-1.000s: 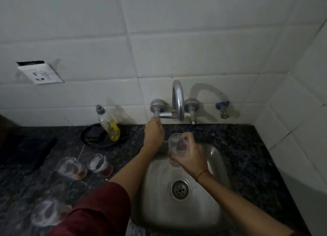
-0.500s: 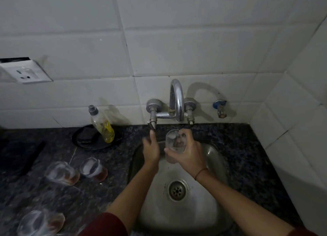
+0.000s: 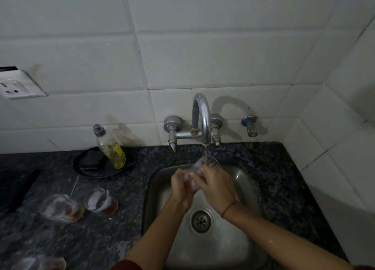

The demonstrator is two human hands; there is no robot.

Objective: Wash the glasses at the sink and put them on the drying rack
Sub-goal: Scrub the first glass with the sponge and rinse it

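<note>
over the sink [image 3: 246, 237], left hand [image 3: 180, 186] and right hand [image 3: 217, 187] both grip a glass [image 3: 207, 162]

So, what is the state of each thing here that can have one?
Curved chrome tap, running, thin stream.
Steel sink, drain unplugged.
Clear drinking glass, tilted under the stream, held by left hand and right hand.
Clear glass nearest the sink, on the dark counter, brown dregs.
Clear glass left of it, same.
Clear plastic soap bottle, leaning, part full, yellow liquid.
</note>
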